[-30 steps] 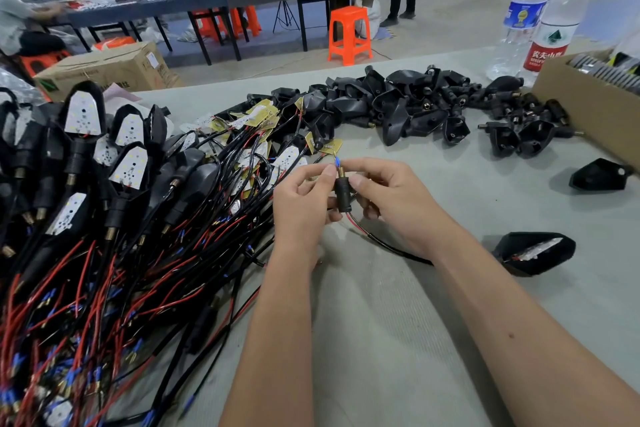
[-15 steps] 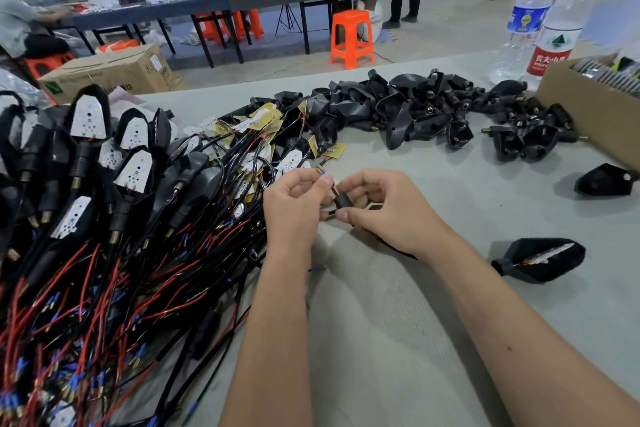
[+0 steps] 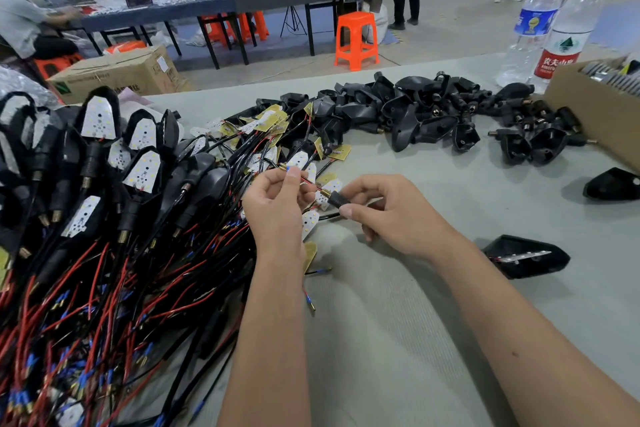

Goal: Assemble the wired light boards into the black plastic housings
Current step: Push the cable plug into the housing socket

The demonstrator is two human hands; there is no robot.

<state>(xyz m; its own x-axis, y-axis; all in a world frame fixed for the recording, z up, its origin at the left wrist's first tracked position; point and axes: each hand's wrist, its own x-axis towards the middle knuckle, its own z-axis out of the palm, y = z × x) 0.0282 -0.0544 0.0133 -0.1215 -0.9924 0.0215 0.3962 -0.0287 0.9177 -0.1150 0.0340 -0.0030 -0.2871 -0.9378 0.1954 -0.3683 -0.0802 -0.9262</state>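
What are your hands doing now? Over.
Left hand pinches the red wire. Right hand grips the black stem. Wire pile crowds the left; nothing blocking.

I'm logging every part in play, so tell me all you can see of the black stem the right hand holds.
The black stem is a short, dark, matte tube, plastic by its look, lying tilted above the grey table. The right hand pinches it. A brass tip and red wire leave its upper-left end, running to the left hand, which pinches the wire.
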